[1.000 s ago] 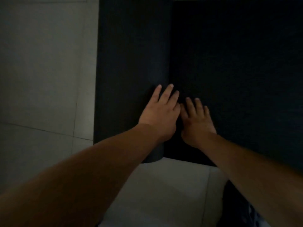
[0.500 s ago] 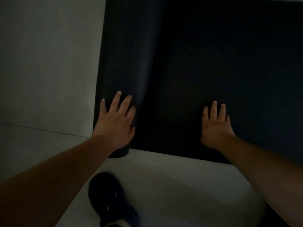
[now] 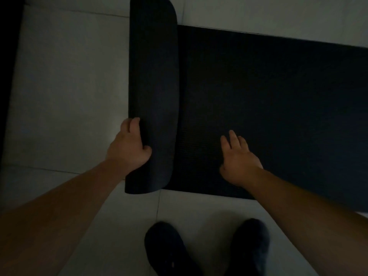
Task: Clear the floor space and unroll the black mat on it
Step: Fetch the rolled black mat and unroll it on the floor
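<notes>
The black mat (image 3: 278,100) lies partly unrolled on the pale tiled floor, its flat part stretching to the right edge of the view. Its rolled part (image 3: 153,76) stands as a thick dark cylinder at the left end of the flat part. My left hand (image 3: 130,146) grips the left side of the roll near its front end, fingers curled over the edge and thumb on top. My right hand (image 3: 238,158) presses flat on the unrolled surface near the front edge, fingers straight.
Pale floor tiles (image 3: 65,86) spread to the left of the roll and behind the mat. A dark vertical edge (image 3: 8,76) runs along the far left. My two dark shoes (image 3: 167,250) stand on the tiles just in front of the mat.
The view has pulled back and up, both shoes now show. My left hand has gone from lying flat on the roll to gripping its left side. My right hand stays flat on the mat.
</notes>
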`<state>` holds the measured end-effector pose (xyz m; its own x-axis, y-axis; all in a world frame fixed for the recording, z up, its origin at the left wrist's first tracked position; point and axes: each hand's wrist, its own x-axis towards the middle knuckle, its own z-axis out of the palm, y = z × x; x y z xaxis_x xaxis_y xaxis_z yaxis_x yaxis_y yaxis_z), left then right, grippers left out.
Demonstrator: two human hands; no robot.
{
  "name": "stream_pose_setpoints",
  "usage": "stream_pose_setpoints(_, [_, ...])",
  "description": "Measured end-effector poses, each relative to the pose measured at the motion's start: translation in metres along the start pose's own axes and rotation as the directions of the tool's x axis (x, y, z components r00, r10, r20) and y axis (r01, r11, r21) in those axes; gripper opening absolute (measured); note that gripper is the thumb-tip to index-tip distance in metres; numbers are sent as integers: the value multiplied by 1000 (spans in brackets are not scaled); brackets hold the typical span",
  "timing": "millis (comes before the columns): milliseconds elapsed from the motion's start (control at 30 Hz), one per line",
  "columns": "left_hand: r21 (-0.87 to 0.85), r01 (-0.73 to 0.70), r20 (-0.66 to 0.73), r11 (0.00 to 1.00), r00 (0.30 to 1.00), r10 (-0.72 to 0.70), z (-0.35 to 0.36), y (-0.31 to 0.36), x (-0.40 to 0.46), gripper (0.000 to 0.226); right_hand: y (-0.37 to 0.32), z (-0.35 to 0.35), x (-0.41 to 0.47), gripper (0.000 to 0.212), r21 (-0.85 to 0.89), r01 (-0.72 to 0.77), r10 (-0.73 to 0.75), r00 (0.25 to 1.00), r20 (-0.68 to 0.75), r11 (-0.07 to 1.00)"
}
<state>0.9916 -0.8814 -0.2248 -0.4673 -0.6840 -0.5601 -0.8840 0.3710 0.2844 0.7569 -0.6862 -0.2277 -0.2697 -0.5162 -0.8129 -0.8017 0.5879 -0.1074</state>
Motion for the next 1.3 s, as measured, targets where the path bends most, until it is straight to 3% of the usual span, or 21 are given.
stream_pose_setpoints(100, [-77,58,-103,995,993,-66,3,-9,9,82,-21,4,31,97,30,29,-28,999,-19,999])
stream_pose_setpoints(133, [-20,26,-183,999,983,-29,5,-5,13,82,-26,7,43,99,9,36,-36,999,-34,999])
stream_pose_setpoints(200, [241,-105,-291,965,941,175,10,14,23,82,-34,14,67,104,-75,56,-60,996,-58,996])
stream_pose_setpoints(300, [515,-414,-159,751,814,559,29,49,36,74,-44,28,95,112,-210,82,-97,994,-58,974])
stream_pose_setpoints(367, [593,-511,41,622,791,610,43,59,43,67,-49,36,105,120,-236,85,-90,996,-10,968])
stream_pose_setpoints(467, [686,-419,123,595,872,473,48,44,55,60,-52,39,107,127,-235,62,-58,998,20,970])
stream_pose_setpoints(567, [729,-302,51,614,919,392,30,10,66,52,-54,32,104,126,-224,63,-52,997,56,973])
stream_pose_setpoints(733, [676,-151,-145,722,933,331,-16,-68,74,51,-58,28,100,124,-241,48,-25,995,98,969])
stream_pose_setpoints(933, [714,-98,-20,693,987,161,-46,-153,99,65,-62,25,102,124,-264,44,-6,990,140,963])
stream_pose_setpoints(1133, [759,-6,58,651,997,-58,-45,-200,107,81,-60,27,104,125,-277,54,-14,989,145,959])
stream_pose_setpoints(1233, [652,153,78,742,961,-267,-31,-196,106,95,-59,30,107,125,-269,58,-19,989,146,961])
stream_pose_setpoints(1300, [440,288,114,850,922,-371,-19,-182,107,102,-58,30,107,125,-263,60,-25,991,133,963])
